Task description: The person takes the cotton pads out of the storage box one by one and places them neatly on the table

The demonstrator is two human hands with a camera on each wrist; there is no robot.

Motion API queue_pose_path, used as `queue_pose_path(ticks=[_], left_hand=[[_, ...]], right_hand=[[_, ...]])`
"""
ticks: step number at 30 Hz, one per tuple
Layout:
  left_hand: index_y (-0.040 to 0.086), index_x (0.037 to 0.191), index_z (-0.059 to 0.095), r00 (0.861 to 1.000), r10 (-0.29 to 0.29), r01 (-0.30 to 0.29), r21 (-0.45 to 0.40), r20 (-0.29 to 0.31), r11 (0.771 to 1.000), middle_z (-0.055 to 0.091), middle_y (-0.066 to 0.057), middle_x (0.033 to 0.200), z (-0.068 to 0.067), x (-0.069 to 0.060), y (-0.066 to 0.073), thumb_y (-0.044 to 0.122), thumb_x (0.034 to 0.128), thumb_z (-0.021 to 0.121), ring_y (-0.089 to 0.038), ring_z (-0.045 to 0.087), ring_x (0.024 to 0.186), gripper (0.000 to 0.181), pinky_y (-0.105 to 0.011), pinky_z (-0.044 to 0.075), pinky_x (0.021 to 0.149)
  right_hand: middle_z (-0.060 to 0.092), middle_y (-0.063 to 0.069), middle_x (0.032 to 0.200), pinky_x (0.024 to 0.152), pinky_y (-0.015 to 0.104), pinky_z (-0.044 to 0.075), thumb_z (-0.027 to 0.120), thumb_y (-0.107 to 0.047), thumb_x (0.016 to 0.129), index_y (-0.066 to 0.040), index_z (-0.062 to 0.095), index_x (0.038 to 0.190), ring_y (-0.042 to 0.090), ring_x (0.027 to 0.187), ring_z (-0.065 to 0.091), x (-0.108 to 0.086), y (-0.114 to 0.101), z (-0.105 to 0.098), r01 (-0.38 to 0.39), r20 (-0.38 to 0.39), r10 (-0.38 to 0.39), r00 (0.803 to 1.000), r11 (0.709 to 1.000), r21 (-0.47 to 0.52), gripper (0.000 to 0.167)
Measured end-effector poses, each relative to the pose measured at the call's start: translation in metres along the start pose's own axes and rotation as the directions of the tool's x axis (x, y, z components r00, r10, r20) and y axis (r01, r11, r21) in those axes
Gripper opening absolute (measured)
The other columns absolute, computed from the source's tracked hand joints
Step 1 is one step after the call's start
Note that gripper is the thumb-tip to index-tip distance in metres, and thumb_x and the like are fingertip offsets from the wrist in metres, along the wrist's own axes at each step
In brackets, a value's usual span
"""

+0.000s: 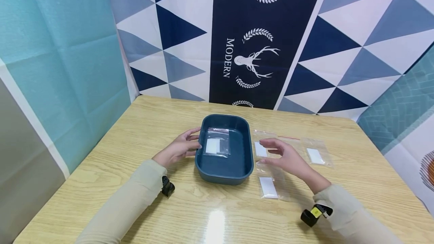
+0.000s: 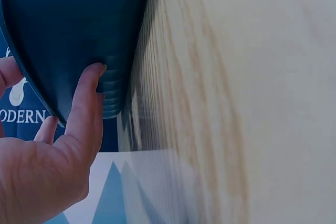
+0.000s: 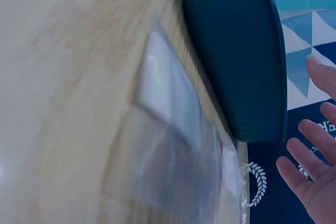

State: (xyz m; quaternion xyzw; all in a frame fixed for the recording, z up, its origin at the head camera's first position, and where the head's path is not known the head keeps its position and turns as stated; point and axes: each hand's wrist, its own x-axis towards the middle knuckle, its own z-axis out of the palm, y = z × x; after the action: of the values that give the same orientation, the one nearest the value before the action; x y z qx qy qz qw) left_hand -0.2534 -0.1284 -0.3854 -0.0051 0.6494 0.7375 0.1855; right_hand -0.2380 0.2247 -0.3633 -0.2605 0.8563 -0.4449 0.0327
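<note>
A dark blue rectangular tub (image 1: 242, 150) with rounded corners stands on the table. Inside it, toward its left side, lies a clear zip bag (image 1: 213, 146) with a white rectangular piece in it. My left hand (image 1: 179, 148) is at the tub's left side; in the left wrist view its extended fingers (image 2: 86, 90) touch the outer wall. To the right of the tub, my right hand (image 1: 288, 157) hovers over more clear bags, fingers spread and holding nothing. Near it are a bag (image 1: 260, 149) partly hidden by the hand, a nearer bag (image 1: 268, 187) and one farther right (image 1: 315, 156).
The light wood table (image 1: 162, 214) meets a patterned cloth backdrop (image 1: 183, 48) at its far edge. A teal curtain (image 1: 68, 67) hangs on the left. At the far right edge is a partly visible round object (image 1: 428, 170).
</note>
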Motion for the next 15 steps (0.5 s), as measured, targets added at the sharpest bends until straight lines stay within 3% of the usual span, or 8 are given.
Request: queue_pose_path(ticks=[15], left_hand=[[0.015,0.146,0.03,1.0,0.002,-0.002,0.007,0.009,1.0,0.032,-0.018,0.144,0.0,0.0,0.001,-0.008,0.0849,0.055,-0.036,0.045,0.121,0.07,-0.047,0.045,0.092]], right_hand=[[0.054,0.015,0.126,0.094,0.044,0.043,0.074,-0.016,0.08,-0.004,0.05,0.129,0.03,0.116,0.051,0.022,-0.011,0.003,-0.043,-0.037,0.045,0.998,0.997,0.06,0.056]])
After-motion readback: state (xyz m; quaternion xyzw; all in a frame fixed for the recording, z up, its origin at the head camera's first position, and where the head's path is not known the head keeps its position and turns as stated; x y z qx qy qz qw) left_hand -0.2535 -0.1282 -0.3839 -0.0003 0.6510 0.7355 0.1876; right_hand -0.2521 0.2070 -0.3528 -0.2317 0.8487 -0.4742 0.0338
